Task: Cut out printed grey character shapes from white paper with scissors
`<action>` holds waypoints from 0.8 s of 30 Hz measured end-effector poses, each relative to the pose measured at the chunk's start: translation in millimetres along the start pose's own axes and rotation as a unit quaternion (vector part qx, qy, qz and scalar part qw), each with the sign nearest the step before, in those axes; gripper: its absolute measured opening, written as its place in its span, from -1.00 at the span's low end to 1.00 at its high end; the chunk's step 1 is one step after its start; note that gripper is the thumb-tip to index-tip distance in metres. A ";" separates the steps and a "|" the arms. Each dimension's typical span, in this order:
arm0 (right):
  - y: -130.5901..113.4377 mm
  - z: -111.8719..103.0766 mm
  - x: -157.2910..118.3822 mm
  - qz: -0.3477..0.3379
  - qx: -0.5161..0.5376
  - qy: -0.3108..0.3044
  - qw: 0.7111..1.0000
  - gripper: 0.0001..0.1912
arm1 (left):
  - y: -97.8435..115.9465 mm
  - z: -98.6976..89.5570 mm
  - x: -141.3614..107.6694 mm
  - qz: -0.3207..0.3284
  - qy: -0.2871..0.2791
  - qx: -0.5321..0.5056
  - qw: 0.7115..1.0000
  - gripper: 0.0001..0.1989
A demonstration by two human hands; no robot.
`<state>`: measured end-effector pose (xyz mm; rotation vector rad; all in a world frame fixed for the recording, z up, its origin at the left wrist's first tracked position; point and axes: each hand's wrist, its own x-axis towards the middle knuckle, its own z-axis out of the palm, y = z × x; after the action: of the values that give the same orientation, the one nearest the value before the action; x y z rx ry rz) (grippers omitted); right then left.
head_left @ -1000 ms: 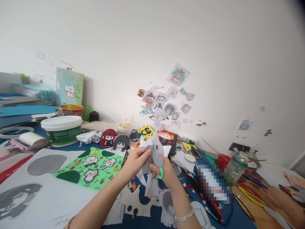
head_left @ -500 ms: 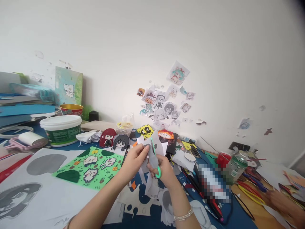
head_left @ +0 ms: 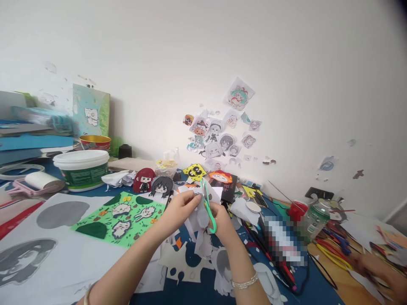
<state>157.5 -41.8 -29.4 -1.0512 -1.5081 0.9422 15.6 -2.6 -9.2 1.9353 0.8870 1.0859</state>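
My left hand [head_left: 187, 204] pinches a piece of paper [head_left: 203, 217] with grey shading between thumb and fingers. Around the green-handled scissors [head_left: 210, 214] my right hand [head_left: 220, 220] is closed, and their blades point up and away beside the paper. The blades look parted. Below both hands lie loose paper scraps [head_left: 203, 245] and a cream cut-out sheet [head_left: 178, 267] with holes in it. A black-haired paper figure [head_left: 161, 186] and a red-haired one [head_left: 144, 180] stand just beyond my left hand.
At left are a green drawing [head_left: 122, 218], a white-lidded tub [head_left: 82, 169] and a lint roller [head_left: 41, 181]. Pens [head_left: 259, 243], a glass jar [head_left: 318, 218] and a red cup [head_left: 297, 210] stand or lie at right. Another person's hand [head_left: 372, 264] holds purple-handled scissors there.
The scissors' handles have spread and their blades have opened beside the paper. My left hand keeps its pinch on the paper. The co-worker's hand has shifted slightly.
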 end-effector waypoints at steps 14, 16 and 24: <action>5.2 -1.1 1.1 0.030 0.005 -0.002 1.000 -0.73 | -7.3 -5.8 2.6 -0.025 0.013 -0.039 0.999 -0.63; 3.8 -1.1 0.6 0.024 0.018 -0.019 0.999 -0.71 | -5.8 -7.8 2.4 -0.025 0.014 -0.047 0.999 -0.63; 12.0 -5.7 6.4 0.003 0.028 0.132 0.991 -0.64 | -7.3 -8.0 5.2 -0.025 -0.007 -0.068 0.997 -0.73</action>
<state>164.4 -31.8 -37.8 -1.0934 -1.2534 0.8098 9.0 7.4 -10.4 1.7981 0.8285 1.0746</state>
